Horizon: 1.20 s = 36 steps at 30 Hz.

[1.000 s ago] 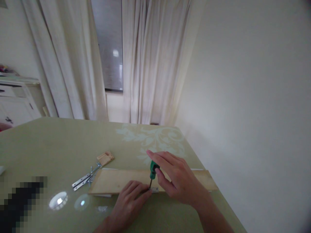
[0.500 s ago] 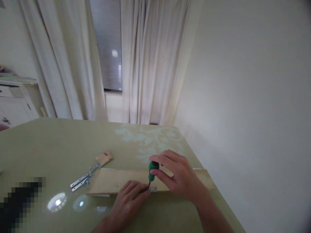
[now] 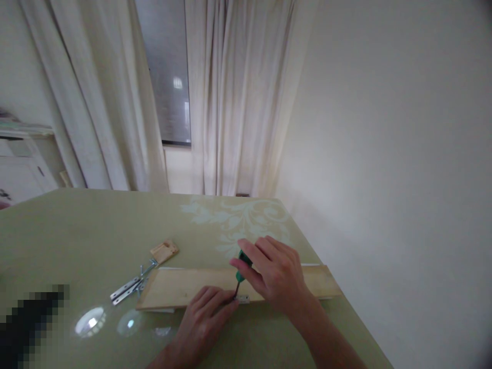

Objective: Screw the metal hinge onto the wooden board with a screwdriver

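A light wooden board [image 3: 175, 287] lies flat across the table in front of me. On its near edge sits a small metal plate with holes [image 3: 243, 299], partly covered by my left hand [image 3: 207, 320]. The thumb and forefinger of that hand close together at the plate's left end and hold it against the board. My right hand [image 3: 280, 277] grips a green-handled screwdriver [image 3: 240, 277] between thumb and fingers. Its shaft slants down to my left fingertips; whether a screw is under the tip is hidden.
Left of the board lie metal strips with holes [image 3: 125, 291] and bolts [image 3: 148, 267], beside a small wooden block [image 3: 164, 251]. The green table [image 3: 96, 230] ends at the right near a white wall. A pixelated dark shape [image 3: 34, 318] covers the lower left.
The screwdriver's handle now leans further right, and my right thumb and fingers have shifted around it. My left hand keeps its place on the board.
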Available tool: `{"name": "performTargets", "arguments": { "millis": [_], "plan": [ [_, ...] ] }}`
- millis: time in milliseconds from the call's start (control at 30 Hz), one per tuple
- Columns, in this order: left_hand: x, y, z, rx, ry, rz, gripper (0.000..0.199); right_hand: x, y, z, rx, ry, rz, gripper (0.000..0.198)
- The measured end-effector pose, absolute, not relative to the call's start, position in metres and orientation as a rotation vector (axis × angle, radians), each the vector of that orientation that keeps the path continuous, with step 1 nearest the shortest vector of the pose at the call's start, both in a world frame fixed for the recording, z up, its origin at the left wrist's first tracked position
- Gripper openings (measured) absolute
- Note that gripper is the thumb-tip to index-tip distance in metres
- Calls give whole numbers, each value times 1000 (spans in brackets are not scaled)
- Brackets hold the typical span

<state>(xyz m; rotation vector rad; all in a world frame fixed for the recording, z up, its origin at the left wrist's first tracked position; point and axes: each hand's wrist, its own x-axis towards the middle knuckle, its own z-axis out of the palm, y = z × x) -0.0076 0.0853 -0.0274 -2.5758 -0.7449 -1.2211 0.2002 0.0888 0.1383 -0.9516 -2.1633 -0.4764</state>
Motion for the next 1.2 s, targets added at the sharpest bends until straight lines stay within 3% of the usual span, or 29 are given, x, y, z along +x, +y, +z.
{"name": "performTargets", "arguments": {
  "millis": [167,267,367,533,700,800,900,1033,1100,1200],
  "plan": [
    [-7,86,-24,-2567,-722,-1230,32,209,79,152,-902,-2315,2,45],
    [-5,86,-22,-2552,-728,-1215,32,215,80,154,-836,-2381,185,41],
    [-4,86,-21,-2545,-738,-1216,32,215,89,145,-853,-2343,37,25],
    [-2,85,-19,-2519,-734,-1235,33,211,97,135,-997,-2178,-383,36],
    [-3,85,-18,-2549,-734,-1220,31,217,84,151,-997,-2340,-69,49],
    [-3,85,-20,-2556,-747,-1233,30,219,83,155,-931,-2402,127,44],
    [-2,85,-22,-2546,-745,-1241,31,213,88,148,-993,-2354,-48,26],
    [-2,86,-22,-2537,-741,-1256,29,204,85,139,-1245,-2130,-385,37],
    [-3,86,-22,-2543,-735,-1250,27,204,78,142,-1278,-2166,-340,28],
    [-4,87,-23,-2558,-719,-1221,28,211,66,153,-1176,-2284,-153,45]
  ]
}}
